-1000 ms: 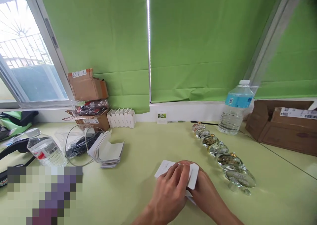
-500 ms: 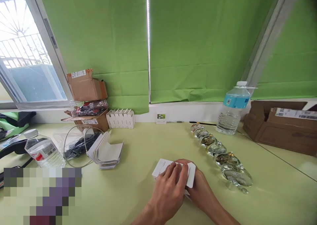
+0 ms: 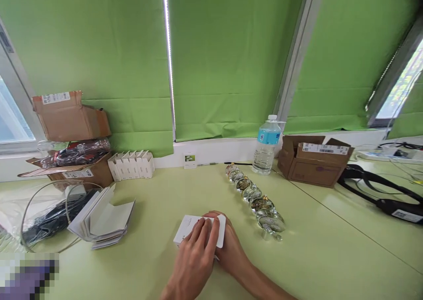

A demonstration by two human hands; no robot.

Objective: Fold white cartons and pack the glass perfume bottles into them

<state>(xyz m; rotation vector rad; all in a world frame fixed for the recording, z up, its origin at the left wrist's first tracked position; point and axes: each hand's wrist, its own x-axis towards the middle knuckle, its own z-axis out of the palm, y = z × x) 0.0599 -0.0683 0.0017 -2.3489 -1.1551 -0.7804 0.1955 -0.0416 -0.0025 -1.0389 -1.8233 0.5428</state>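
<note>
Lower centre: left hand [image 3: 194, 253] over white box [image 3: 185, 227], right hand [image 3: 229, 249] around its right end, both gripping it | box: long axis roughly left-right, partly hidden, flap [image 3: 221, 234] at right | beyond, right of centre: glass ornaments [image 3: 252, 193]

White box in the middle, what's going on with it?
A person has both hands on the white box. The left hand lies across its top, and the right hand holds it from the far side, partly hidden. A rounded white flap shows beside the left fingers. Shiny glass pieces are lined up to the right, and more small white boxes stand near the wall.
</note>
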